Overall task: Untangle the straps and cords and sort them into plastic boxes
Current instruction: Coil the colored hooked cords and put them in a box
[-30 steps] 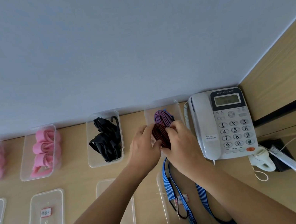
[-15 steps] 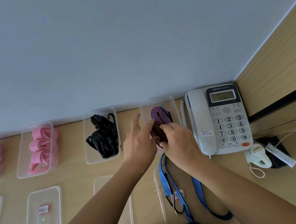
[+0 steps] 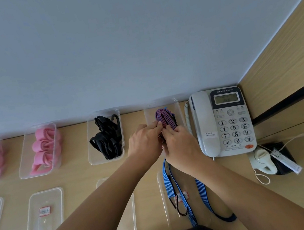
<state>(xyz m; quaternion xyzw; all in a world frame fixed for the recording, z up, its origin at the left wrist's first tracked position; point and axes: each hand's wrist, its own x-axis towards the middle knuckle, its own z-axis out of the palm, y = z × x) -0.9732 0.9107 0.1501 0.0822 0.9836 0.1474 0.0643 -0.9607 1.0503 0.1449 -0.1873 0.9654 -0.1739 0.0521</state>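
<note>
A clear plastic box (image 3: pixel 177 109) stands by the wall, left of the phone. Inside it lies a coiled purple and red striped cord (image 3: pixel 164 117). My left hand (image 3: pixel 145 142) and my right hand (image 3: pixel 182 146) meet at the box's near end, fingers pressed on a folded dark red cord that is mostly hidden under them. A blue striped cord (image 3: pixel 168 184) with a black hook (image 3: pixel 179 207) trails from under my right hand toward me across a lid. Other boxes hold black straps (image 3: pixel 107 141) and pink straps (image 3: pixel 45 149).
A white desk phone (image 3: pixel 224 123) stands right of the box. A white scanner (image 3: pixel 262 162) and black block sit at the right. Several clear lids (image 3: pixel 44 219) lie in the near row. A wooden side panel rises on the right, the wall behind.
Both hands carried the folded dark red cord forward and down into the box, next to the purple coil. The view shifted slightly.
</note>
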